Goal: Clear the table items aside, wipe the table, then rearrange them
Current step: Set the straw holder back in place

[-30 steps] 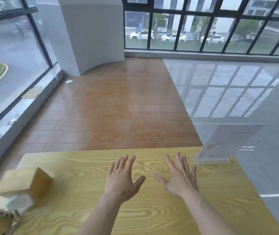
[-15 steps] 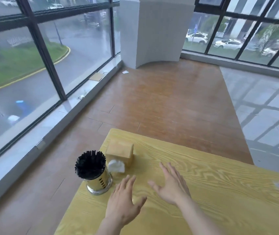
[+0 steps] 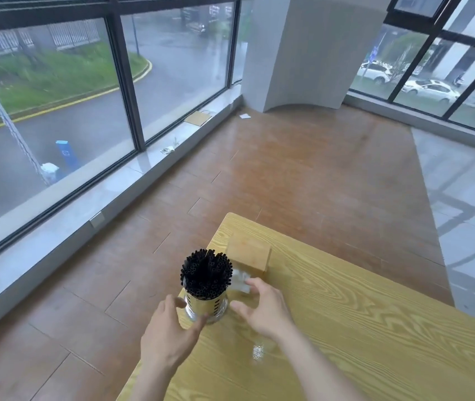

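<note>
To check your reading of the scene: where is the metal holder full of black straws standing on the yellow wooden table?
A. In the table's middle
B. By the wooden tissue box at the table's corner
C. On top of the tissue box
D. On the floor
B: the metal holder of black straws stands at the yellow wooden table's corner, next to the wooden tissue box.

The head camera looks steeply down and forward, close above the table's left corner, facing the windows.
</note>
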The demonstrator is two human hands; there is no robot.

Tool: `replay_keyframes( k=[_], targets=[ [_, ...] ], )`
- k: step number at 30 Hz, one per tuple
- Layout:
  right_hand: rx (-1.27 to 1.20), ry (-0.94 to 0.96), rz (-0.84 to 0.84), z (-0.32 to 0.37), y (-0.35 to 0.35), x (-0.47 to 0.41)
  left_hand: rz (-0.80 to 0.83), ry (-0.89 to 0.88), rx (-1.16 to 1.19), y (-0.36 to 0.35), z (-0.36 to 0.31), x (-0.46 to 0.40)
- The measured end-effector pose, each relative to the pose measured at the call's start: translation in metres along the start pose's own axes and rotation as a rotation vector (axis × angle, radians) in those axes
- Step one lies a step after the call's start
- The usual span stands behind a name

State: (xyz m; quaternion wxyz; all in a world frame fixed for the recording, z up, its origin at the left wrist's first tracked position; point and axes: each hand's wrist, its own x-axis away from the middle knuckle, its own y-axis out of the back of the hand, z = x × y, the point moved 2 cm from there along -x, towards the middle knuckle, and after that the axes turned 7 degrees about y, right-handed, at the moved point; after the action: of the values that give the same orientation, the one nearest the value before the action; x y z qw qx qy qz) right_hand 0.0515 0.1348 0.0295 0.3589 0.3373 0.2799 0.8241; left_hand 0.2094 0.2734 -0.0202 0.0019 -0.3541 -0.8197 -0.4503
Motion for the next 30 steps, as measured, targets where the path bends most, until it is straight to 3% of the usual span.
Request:
replay_keyframes(
  k=[3, 7, 16, 23, 30],
  targets=[
    [-0.080, -0.018, -0.008, 0.011, -0.012, -0.007, -0.021, 0.003, 0.114, 0.007, 0.002, -0.018],
    [-0.141, -0.016, 0.034, 0.022, -0.023, -0.012, 0.089, -0.093, 0.239, 0.010, -0.006, -0.034],
    [-0.163, -0.083, -0.002, 0.011, -0.022, -0.011, 0.206, -0.146, 0.295, 0.002, -0.016, -0.027],
    [-0.136, -0.157, -0.064, -0.044, 0.017, 0.014, 0.379, -0.223, 0.265, -0.030, -0.058, 0.003],
    [-0.212, -0.215, -0.182, -0.114, 0.077, 0.032, 0.453, -0.322, 0.166, -0.088, -0.133, 0.025]
  ],
)
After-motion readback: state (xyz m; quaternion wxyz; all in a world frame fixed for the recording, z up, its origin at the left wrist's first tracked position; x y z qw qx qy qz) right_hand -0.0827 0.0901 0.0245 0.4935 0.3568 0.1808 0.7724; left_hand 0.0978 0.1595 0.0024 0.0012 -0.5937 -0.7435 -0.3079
